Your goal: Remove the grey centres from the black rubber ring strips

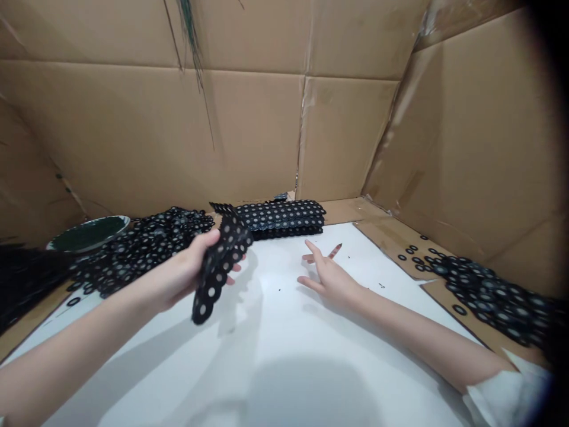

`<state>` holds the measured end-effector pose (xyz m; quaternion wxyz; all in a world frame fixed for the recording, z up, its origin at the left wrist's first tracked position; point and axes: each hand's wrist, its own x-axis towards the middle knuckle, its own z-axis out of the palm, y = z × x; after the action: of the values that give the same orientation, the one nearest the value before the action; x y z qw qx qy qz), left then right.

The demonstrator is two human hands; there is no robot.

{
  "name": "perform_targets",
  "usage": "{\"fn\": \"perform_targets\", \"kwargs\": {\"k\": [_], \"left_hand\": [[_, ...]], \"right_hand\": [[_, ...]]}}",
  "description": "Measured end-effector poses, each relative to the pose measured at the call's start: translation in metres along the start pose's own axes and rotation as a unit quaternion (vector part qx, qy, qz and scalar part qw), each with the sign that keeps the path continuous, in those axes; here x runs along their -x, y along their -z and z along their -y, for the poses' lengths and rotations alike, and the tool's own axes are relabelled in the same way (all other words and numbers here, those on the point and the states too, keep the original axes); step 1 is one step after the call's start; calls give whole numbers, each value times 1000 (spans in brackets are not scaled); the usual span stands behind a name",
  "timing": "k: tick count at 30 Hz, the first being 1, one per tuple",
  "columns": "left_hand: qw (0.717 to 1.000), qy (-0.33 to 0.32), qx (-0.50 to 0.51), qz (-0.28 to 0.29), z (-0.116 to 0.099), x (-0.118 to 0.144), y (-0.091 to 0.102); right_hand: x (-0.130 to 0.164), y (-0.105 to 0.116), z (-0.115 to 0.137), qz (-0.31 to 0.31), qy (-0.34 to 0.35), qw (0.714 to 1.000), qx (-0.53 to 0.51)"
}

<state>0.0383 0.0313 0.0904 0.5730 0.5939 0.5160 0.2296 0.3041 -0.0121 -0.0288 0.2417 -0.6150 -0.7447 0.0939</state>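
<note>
A floppy black sheet punched with rows of round holes [217, 267] hangs from the left hand [186, 273], which grips its upper part while the lower end droops free just above the white table [275, 356]. The right hand [329, 279] lies open, fingers spread, on the table to the right of it, holding nothing; a small reddish pen-like object [334, 251] rests just beyond its fingertips. At the far edge sits a neat stack of the same perforated sheets [282, 218]. Loose black rings are heaped at far left [142, 249] and at right [493, 293], beside cardboard walls [249, 130]. A dark dish [89, 233] stands far left. Held by one end only, the limp sheet could slip, fold or tear, and its swinging end might knock the left heap.
</note>
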Motion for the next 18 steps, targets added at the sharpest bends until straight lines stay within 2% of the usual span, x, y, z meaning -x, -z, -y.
{"fn": "perform_targets", "kwargs": {"k": [1, 3, 5, 7, 9, 11, 14, 18], "left_hand": [[998, -3, -54, 23, 5, 7, -7], [981, -66, -170, 58, 16, 20, -17], [945, -144, -274, 108, 27, 28, -22], [903, -195, -351, 155, 39, 33, -25], [870, -218, -404, 178, 51, 35, -28], [851, -234, -440, 167, 63, 35, -31], [831, -252, -481, 115, 77, 35, -30], [813, -261, -513, 94, 86, 35, -18]], "right_hand": [[2, 0, 4, 6, -6, 998, -65], [5, -1, 8, 10, -26, 984, -178], [9, -3, 5, -2, -49, 969, -244], [14, -4, 0, -17, -60, 965, -255], [20, -6, -5, -22, -35, 974, -223], [25, -7, -8, -24, 18, 985, -171], [31, -4, -7, -17, 72, 992, -105], [37, 7, -3, 80, 106, 990, -42]]}}
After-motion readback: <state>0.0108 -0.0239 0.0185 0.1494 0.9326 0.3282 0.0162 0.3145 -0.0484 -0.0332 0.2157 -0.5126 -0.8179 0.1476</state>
